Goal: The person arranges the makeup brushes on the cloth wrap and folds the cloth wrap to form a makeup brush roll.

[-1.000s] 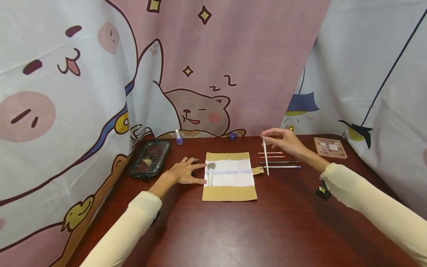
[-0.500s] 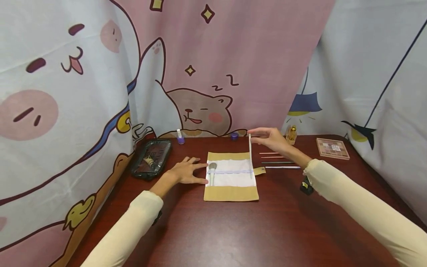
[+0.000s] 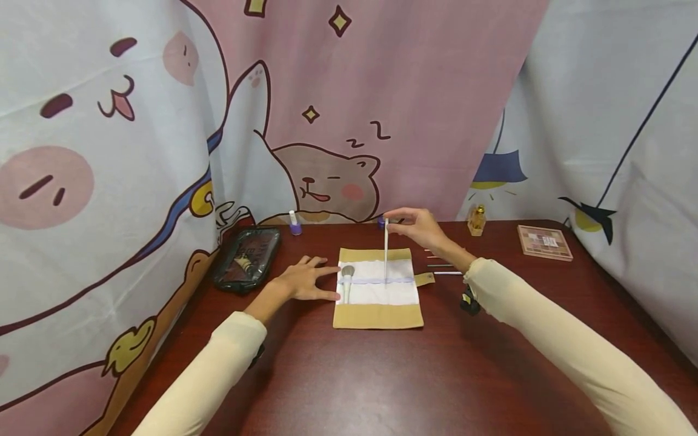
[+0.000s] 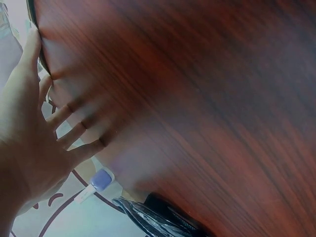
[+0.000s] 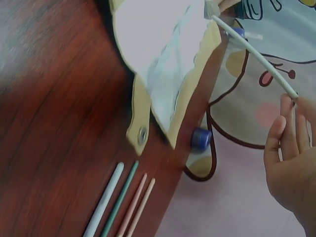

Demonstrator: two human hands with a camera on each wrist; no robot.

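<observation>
One white brush (image 3: 386, 257) is pinched at its top end by the right hand (image 3: 417, 227); its long axis hangs upright, tip down over the roll-up pouch (image 3: 378, 313). The left hand (image 3: 303, 282), fingers spread flat, rests at the pouch's near-left edge.

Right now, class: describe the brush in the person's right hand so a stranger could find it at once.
On the dark wooden table lies an open tan and white brush roll. Above its white middle the right hand pinches a thin white brush upright; the other thin brushes lie flat.
</observation>
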